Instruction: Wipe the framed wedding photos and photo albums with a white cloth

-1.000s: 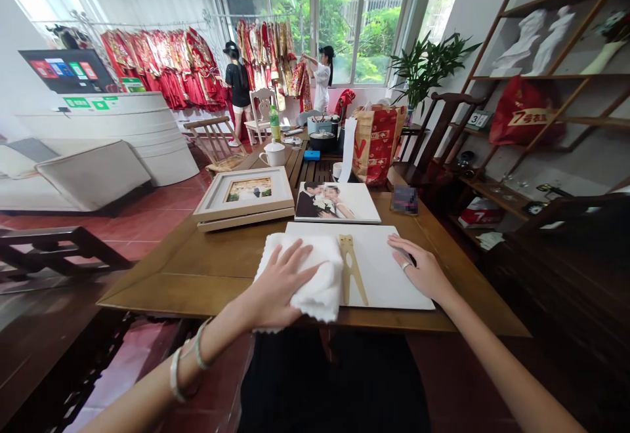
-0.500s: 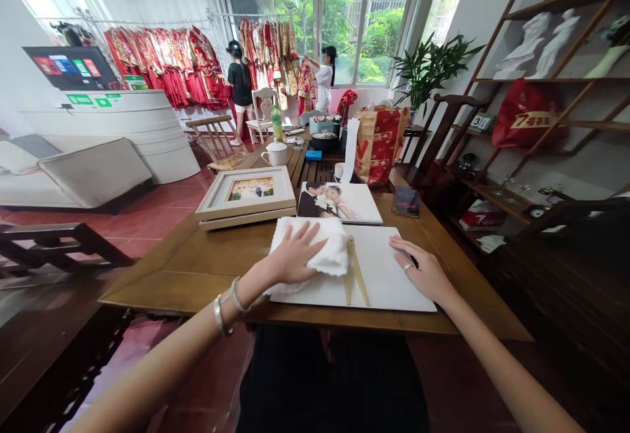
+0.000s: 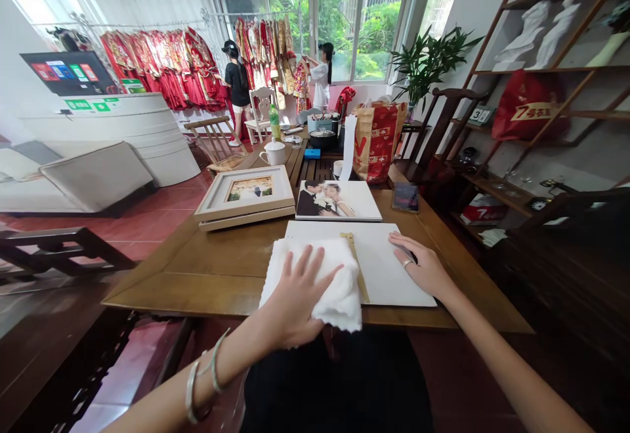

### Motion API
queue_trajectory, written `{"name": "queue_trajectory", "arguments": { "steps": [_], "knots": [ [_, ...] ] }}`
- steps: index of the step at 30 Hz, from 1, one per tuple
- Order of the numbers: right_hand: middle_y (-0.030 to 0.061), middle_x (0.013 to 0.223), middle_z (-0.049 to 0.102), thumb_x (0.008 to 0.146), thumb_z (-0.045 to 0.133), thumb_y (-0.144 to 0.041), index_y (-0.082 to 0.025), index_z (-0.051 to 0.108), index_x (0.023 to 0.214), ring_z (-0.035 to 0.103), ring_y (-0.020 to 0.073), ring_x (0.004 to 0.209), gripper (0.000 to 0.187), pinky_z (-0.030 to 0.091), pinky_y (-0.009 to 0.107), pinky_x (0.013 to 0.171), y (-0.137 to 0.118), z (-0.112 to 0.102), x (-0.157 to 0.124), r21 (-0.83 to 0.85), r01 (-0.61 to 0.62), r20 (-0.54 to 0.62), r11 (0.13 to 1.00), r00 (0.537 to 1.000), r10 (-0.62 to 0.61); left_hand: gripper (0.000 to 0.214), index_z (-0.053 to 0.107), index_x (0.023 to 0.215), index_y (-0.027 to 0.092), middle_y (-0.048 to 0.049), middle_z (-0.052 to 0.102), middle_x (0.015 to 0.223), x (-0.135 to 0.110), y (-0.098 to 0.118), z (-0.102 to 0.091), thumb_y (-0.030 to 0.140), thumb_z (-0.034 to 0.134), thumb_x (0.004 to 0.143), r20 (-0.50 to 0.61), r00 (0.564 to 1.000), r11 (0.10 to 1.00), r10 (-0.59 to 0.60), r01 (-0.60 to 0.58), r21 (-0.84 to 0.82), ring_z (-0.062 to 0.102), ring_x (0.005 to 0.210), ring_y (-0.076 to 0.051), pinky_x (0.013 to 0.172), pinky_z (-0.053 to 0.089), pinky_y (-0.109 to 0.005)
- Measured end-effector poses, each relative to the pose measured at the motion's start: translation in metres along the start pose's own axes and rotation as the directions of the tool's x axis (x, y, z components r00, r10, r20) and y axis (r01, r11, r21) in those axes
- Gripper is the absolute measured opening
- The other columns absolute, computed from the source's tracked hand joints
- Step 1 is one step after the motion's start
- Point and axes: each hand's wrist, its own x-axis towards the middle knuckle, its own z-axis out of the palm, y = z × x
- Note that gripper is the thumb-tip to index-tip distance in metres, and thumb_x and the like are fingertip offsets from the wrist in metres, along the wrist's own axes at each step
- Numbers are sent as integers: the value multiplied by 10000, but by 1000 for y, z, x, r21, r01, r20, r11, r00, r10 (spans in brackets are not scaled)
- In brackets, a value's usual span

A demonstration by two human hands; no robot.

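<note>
My left hand (image 3: 302, 298) lies flat, fingers spread, on a folded white cloth (image 3: 342, 288). Beneath the cloth is a white panel (image 3: 384, 266) lying flat at the table's near edge; the cloth covers its left part and overhangs the front. A narrow tan strip (image 3: 359, 269) runs along the panel, partly hidden by the cloth. On the panel's right side rests my right hand (image 3: 418, 262), its fingers stretched out and a ring on one of them. Just behind the panel lies a photo print (image 3: 361, 200) of a couple.
Stacked picture frames (image 3: 285, 187) lie at the left of the wooden table (image 3: 197, 262). A phone (image 3: 405, 197), a white mug (image 3: 274, 153) and a red-brown paper bag (image 3: 377, 147) stand farther back. Two people (image 3: 239, 85) are beside the garment racks.
My left hand has slid the cloth toward me, over the panel's near edge, covering more of the tan strips. My right hand has stayed in place.
</note>
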Motion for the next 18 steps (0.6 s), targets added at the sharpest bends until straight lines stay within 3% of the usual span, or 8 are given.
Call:
{"name": "queue_trajectory", "arguments": {
  "steps": [4,13,18],
  "knots": [
    [78,1259,588,835,476,-259,-206,636,1112,502,250,1210,324,356,455,1053,1,1,0,8,1,-2,1000,1000,-1,843,185,1421,229,-179,90,1498,-2,2,0,357,580,687,19,1000,1000,10,-10,11,20,1345,-427,1007,88,-660],
    [84,1248,597,841,469,-259,-200,634,1109,509,249,1203,321,369,448,1044,-1,-1,0,-15,14,1,1000,1000,-14,605,303,1382,168,-198,185,1475,69,-40,-9,368,447,830,88,987,989,-132,125,78,134,1339,-407,990,188,-643],
    [92,1252,592,843,464,-246,-192,630,1109,511,241,1201,318,371,442,1042,-1,-2,0,-23,16,1,1000,1000,-16,579,318,1376,114,-227,183,1466,75,-37,-13,361,399,859,104,982,986,-155,147,77,128,1336,-417,1002,177,-632]
  ]
}}
